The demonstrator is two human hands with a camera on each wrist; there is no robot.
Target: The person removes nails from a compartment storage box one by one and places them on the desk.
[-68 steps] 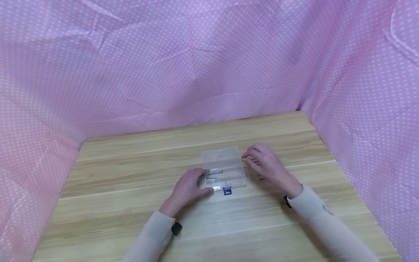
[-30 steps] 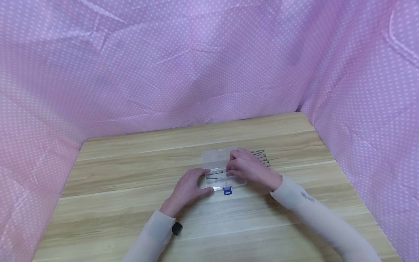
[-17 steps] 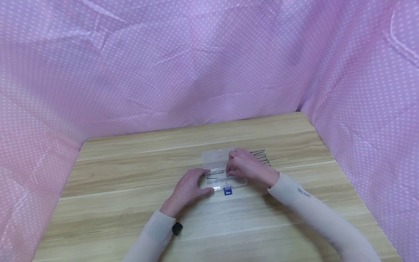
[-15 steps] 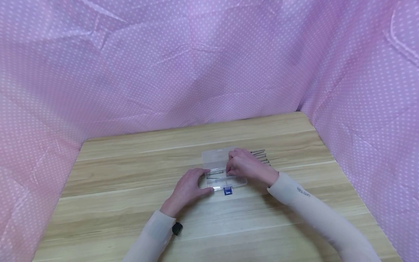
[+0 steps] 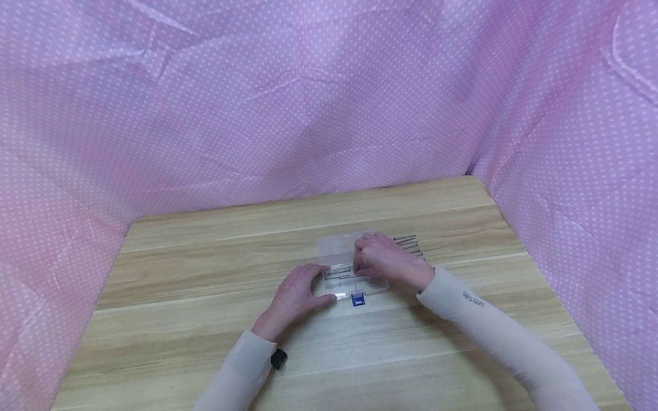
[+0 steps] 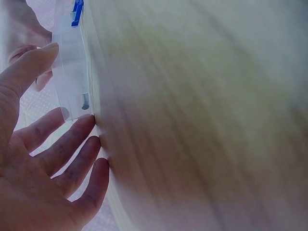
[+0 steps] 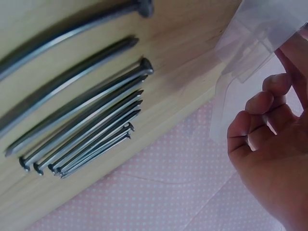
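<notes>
A clear plastic box (image 5: 371, 284) lies with its lid (image 5: 336, 246) folded back on the table. Nails (image 5: 338, 271) lie inside its left half. My left hand (image 5: 295, 294) holds the box's left end, thumb at the front wall and forefinger at the back; its other fingers spread at the corner in the left wrist view. Over the box's right half, my right hand (image 5: 385, 260) pinches a nail, whose shaft shows just left of the fingertips. Its remaining fingers are curled in the right wrist view. A blue tag (image 5: 357, 299) sits on the box's front edge.
Several loose nails (image 5: 408, 244) lie in a row on the wooden table (image 5: 205, 268), right of the box and behind my right hand. Pink dotted cloth (image 5: 308, 114) hangs behind the table and along its right side.
My right hand has come left from the loose nails to over the box. In the last half second it shifted slightly left and a nail shaft appeared at its fingertips. My left hand stays put.
</notes>
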